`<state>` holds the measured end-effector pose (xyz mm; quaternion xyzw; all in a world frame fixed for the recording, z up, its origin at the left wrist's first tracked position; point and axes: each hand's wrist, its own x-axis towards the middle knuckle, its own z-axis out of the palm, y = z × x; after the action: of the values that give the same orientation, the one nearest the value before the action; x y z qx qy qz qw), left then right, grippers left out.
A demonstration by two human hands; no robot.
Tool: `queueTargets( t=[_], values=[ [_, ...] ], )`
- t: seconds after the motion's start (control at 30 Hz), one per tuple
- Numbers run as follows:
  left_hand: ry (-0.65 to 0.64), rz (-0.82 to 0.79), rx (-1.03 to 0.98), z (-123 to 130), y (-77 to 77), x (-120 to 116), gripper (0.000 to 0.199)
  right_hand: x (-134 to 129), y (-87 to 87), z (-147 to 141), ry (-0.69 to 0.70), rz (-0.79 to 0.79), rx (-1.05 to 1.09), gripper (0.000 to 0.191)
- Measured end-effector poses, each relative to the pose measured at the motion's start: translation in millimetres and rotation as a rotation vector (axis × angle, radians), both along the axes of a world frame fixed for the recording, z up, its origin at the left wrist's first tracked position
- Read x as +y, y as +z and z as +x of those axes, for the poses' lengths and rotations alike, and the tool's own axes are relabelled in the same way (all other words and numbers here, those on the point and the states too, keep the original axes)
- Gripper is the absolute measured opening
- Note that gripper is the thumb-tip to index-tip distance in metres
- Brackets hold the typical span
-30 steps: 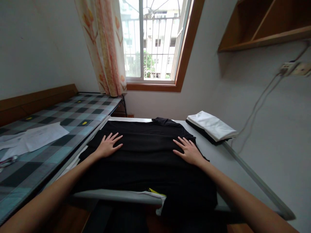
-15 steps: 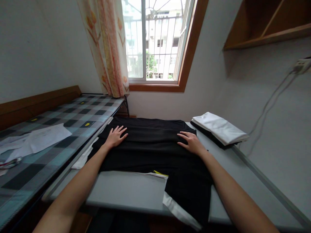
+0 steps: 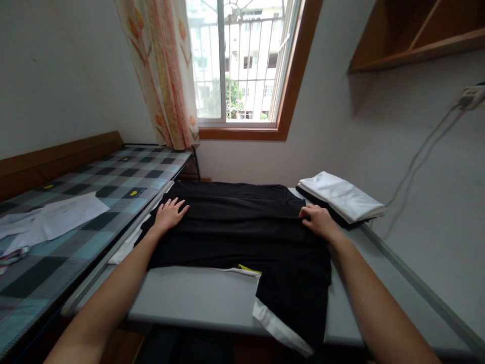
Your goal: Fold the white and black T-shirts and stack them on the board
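Note:
A black T-shirt (image 3: pixel 235 237) lies spread sideways over a grey table, its white-trimmed sleeve (image 3: pixel 291 303) hanging towards the front edge. A bit of yellow and white shows along its near side. On the shirt's left part rests my left hand (image 3: pixel 169 216), flat with fingers spread. At the shirt's right edge my right hand (image 3: pixel 318 220) has its fingers curled together, pinching the black cloth. White cloth (image 3: pixel 127 250) peeks out from under the shirt on the left.
Folded white and black clothes (image 3: pixel 341 197) form a stack at the table's (image 3: pixel 197 296) back right. A bed with a checked cover (image 3: pixel 94 202) stands along the left, with papers (image 3: pixel 56 217) on it. A wall shelf (image 3: pixel 417 40) hangs upper right; cords run down the wall.
My right hand has moved right from lying flat on the cloth to pinching it at the right edge. My left hand has slid slightly left, still flat.

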<state>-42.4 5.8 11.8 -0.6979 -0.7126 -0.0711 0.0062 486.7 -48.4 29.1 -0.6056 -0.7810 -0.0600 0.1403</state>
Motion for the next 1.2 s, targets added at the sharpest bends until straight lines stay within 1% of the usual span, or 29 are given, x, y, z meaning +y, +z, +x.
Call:
queueTargets(
  t=[0.13, 0.17, 0.27, 0.33, 0.37, 0.43, 0.53, 0.6, 0.67, 0.83, 1.0, 1.07, 1.13, 1.2],
  values=[
    [0.006, -0.008, 0.013, 0, 2.4, -2, 0.064, -6, 3.2, -6, -0.018, -0.063, -0.023, 0.007],
    [0.009, -0.001, 0.018, 0, 4.1, -3, 0.063, -8, 4.7, -9, -0.029, -0.052, -0.035, 0.009],
    [0.07, 0.058, 0.053, -3, 13.3, -7, 0.055, -10, 8.6, -22, -0.088, 0.099, -0.073, 0.026],
    [0.162, 0.1, 0.09, -8, 21.8, -12, 0.049, -9, 8.8, -32, -0.109, 0.177, -0.076, 0.031],
    [0.211, 0.11, 0.107, -11, 26.0, -14, 0.048, -7, 7.8, -37, -0.11, 0.174, -0.071, 0.031],
    [0.292, 0.093, 0.121, -18, 33.2, -17, 0.045, -5, 3.8, -44, -0.108, 0.084, -0.065, 0.031],
    [0.37, 0.007, 0.098, -26, 39.7, -20, 0.045, -2, -3.8, -48, -0.131, -0.061, -0.063, 0.032],
    [0.403, -0.053, 0.081, -28, 41.6, -19, 0.046, 0, -7.9, -48, -0.143, -0.082, -0.049, 0.032],
    [0.421, -0.084, 0.08, -28, 42.5, -19, 0.048, 0, -10.5, -46, -0.137, -0.07, -0.019, 0.031],
    [0.431, -0.085, 0.103, -31, 43.3, -18, 0.05, 0, -12.9, -43, -0.117, -0.053, 0.058, 0.03],
    [0.42, -0.11, 0.086, -35, 39.8, -17, 0.054, 0, -14.8, -42, -0.088, -0.039, 0.1, 0.03],
    [0.415, -0.073, 0.093, -33, 38.6, -19, 0.054, 1, -15.6, -42, -0.083, -0.031, 0.111, 0.03],
    [0.373, 0.024, 0.15, -31, 39.4, -23, 0.055, 1, -16.3, -42, -0.082, -0.023, 0.115, 0.03],
    [0.259, 0.096, 0.208, -33, 42.3, -29, 0.055, 1, -16.9, -41, -0.085, -0.021, 0.116, 0.03]
  ],
)
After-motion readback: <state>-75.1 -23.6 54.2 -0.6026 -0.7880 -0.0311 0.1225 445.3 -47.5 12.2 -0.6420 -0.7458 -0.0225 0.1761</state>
